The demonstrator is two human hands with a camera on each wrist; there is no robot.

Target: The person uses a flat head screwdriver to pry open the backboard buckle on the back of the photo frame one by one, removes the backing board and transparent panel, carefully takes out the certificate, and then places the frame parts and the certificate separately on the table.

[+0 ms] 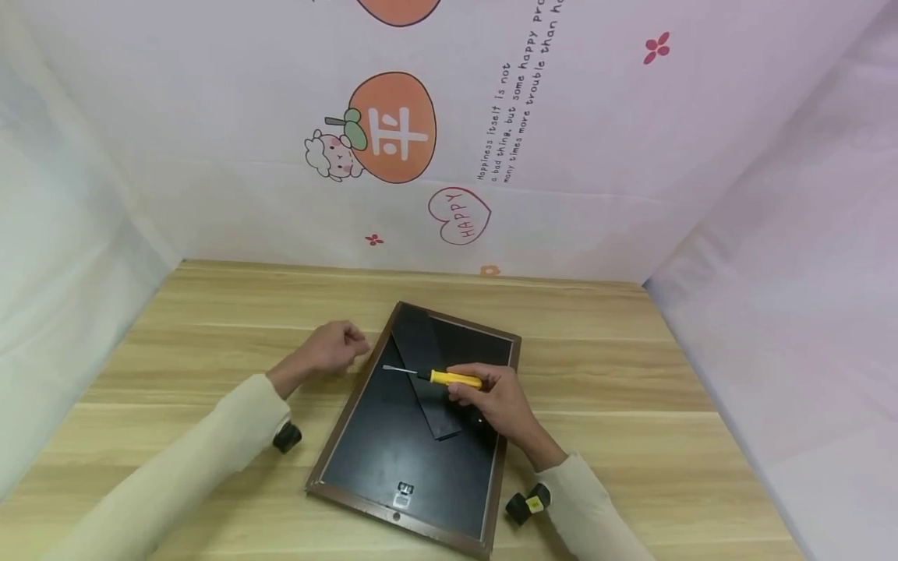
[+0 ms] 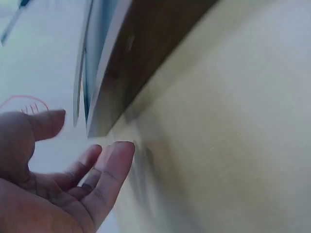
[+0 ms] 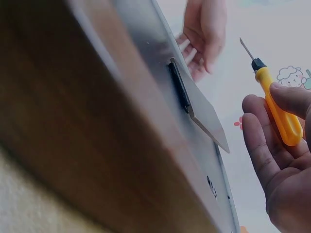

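Note:
A brown-edged picture frame (image 1: 339,436) lies with its black back panel (image 1: 379,436) facing up. Its black easel stand (image 1: 438,421) tilts up from the panel, which the right wrist view shows from the side. Between thumb and fingers, my right hand (image 1: 501,401) holds a screwdriver (image 1: 456,379) by its yellow handle above the panel, the metal tip pointing left. My left hand (image 1: 337,347) is beside the frame's left edge and holds nothing. In the left wrist view its thumb and fingers (image 2: 114,167) are apart, close to the frame's wooden side (image 2: 121,73).
The frame lies on a wood-grain table (image 1: 596,436). A white printed sheet (image 1: 561,210) hangs behind it, and pale cloth walls (image 1: 793,257) stand at both sides. Near the panel's lower edge is a small metal hanger (image 1: 404,489).

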